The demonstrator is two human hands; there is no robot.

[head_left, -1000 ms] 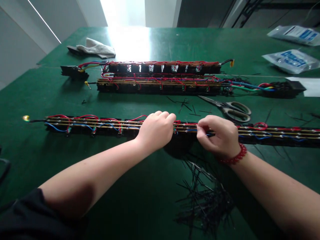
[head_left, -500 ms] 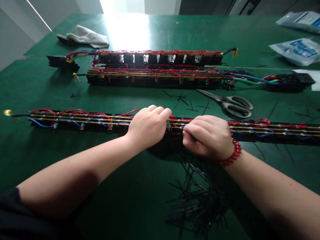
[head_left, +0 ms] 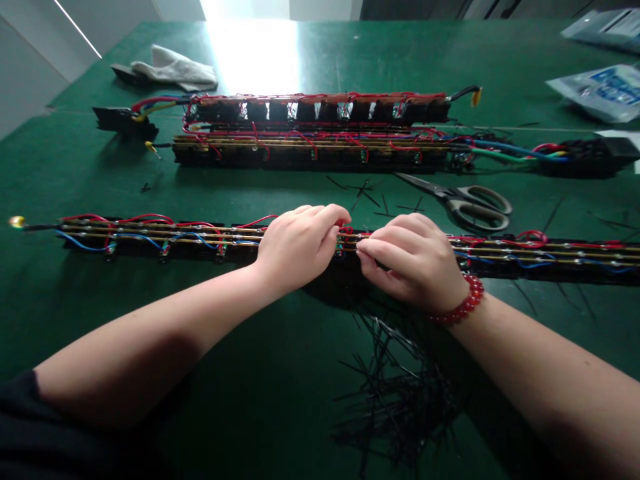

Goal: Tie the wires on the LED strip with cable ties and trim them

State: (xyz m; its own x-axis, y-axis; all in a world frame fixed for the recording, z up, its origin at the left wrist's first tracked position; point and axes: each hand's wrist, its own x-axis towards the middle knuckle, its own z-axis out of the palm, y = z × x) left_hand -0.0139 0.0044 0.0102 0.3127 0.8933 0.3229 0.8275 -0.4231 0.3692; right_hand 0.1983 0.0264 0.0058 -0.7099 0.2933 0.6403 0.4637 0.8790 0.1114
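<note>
Curling over the wired strip (head_left: 200, 241), the left hand (head_left: 300, 247) hides whether its fingers grip — the right hand (head_left: 413, 263) pinches narrowly.

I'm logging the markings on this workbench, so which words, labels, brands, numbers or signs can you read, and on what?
No text can be read with certainty.
Nearer plastic bag, at the right: blue lettering, too blurred to read.
Farther plastic bag, in the upper right corner: dark and blue print, too small and blurred to read.
Front wired strip: no lettering I can make out.
</note>
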